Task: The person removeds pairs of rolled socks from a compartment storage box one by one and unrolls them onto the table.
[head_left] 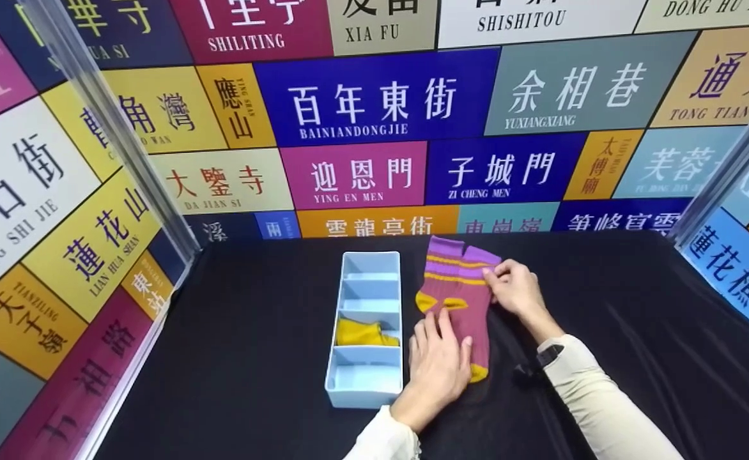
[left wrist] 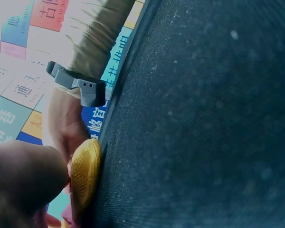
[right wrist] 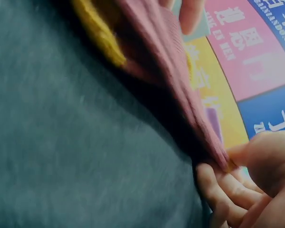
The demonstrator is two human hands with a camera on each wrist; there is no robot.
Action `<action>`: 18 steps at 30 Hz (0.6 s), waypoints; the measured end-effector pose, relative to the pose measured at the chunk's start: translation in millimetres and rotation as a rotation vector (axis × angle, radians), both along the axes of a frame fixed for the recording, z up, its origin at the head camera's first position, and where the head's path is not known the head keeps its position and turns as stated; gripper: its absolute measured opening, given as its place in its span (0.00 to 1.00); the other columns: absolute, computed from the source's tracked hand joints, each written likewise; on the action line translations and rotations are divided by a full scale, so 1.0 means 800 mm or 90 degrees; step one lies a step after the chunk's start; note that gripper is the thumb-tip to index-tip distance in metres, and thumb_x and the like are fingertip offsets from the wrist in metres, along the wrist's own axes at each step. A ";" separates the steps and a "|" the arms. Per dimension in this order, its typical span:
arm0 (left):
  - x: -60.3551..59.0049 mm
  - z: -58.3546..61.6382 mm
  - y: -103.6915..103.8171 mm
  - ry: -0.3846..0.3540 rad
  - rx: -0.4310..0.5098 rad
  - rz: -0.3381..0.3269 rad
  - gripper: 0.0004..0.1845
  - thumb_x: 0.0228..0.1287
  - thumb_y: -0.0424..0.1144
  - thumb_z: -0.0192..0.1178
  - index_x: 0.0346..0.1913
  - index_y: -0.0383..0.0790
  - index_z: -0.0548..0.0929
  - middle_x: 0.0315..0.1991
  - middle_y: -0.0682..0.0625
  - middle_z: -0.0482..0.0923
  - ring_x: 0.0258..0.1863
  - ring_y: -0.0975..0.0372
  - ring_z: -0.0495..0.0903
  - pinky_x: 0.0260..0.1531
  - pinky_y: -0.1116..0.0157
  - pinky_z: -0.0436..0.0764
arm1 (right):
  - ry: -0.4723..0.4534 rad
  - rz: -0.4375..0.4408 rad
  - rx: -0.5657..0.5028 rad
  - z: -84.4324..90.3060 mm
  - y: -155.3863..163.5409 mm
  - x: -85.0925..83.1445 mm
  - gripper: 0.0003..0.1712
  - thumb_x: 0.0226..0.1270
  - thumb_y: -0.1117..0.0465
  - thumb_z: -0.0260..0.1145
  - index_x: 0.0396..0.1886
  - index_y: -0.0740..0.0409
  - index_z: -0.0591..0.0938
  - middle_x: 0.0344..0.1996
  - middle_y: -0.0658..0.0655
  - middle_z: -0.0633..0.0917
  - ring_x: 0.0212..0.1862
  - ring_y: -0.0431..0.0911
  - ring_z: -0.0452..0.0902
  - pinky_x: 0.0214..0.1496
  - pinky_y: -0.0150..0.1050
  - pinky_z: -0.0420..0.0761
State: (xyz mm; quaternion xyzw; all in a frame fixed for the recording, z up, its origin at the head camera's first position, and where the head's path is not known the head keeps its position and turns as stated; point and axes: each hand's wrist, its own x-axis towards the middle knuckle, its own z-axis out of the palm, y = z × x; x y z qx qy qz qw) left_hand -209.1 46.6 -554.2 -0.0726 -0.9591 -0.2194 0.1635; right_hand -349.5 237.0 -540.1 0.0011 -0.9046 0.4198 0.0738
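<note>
Pale sleeves lie nearest; wall signs read "BAINIANDONGJIE" and "YING EN MEN". Mauve socks lie on the worktop beside a blue divided box, long axis running near to far, cuffs farthest. The left hand rests, fingers extended, on them; the right hand pinches their edge.

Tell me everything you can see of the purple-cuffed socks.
The socks look like a soft, ribbed knit pair, overlapping: purple cuffs, yellow stripes, dusty-pink bodies, yellow heels and a yellow toe showing. They lie lengthwise on the black cloth, right of the blue box, cuffs at the far end. The right hand pinches their right edge near the cuffs; the left hand rests across the lower part.
</note>
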 end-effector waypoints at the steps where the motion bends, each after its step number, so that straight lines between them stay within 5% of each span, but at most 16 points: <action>1: 0.001 0.000 0.000 0.015 -0.006 0.003 0.33 0.78 0.50 0.61 0.75 0.33 0.70 0.71 0.34 0.75 0.68 0.45 0.73 0.68 0.48 0.78 | -0.005 0.002 -0.007 0.000 0.002 0.002 0.17 0.78 0.51 0.69 0.47 0.62 0.84 0.24 0.55 0.91 0.21 0.41 0.85 0.30 0.29 0.76; 6: 0.002 -0.007 0.000 0.087 -0.055 0.022 0.25 0.75 0.42 0.63 0.67 0.31 0.76 0.64 0.35 0.79 0.61 0.45 0.76 0.59 0.50 0.81 | -0.074 0.098 -0.010 0.003 0.005 0.026 0.35 0.77 0.47 0.71 0.69 0.68 0.77 0.24 0.56 0.90 0.21 0.43 0.83 0.28 0.34 0.77; 11: 0.003 -0.005 -0.004 0.053 -0.103 0.019 0.29 0.62 0.40 0.73 0.64 0.33 0.79 0.67 0.36 0.77 0.63 0.46 0.75 0.60 0.52 0.81 | -0.118 0.198 -0.016 0.007 -0.001 0.062 0.51 0.70 0.49 0.78 0.79 0.74 0.64 0.23 0.54 0.88 0.22 0.42 0.81 0.28 0.35 0.78; 15: 0.002 -0.005 -0.005 0.036 -0.099 0.011 0.30 0.61 0.39 0.73 0.66 0.33 0.79 0.68 0.36 0.76 0.65 0.46 0.75 0.61 0.51 0.81 | -0.097 0.218 -0.034 0.007 0.003 0.077 0.48 0.71 0.56 0.77 0.79 0.75 0.64 0.25 0.54 0.88 0.26 0.40 0.81 0.32 0.32 0.77; 18: 0.004 -0.005 -0.004 0.047 -0.101 0.012 0.31 0.60 0.40 0.73 0.65 0.33 0.80 0.68 0.36 0.76 0.64 0.46 0.75 0.59 0.52 0.81 | -0.068 0.184 -0.040 0.007 0.014 0.080 0.39 0.75 0.60 0.72 0.78 0.71 0.68 0.28 0.55 0.88 0.28 0.39 0.80 0.35 0.31 0.76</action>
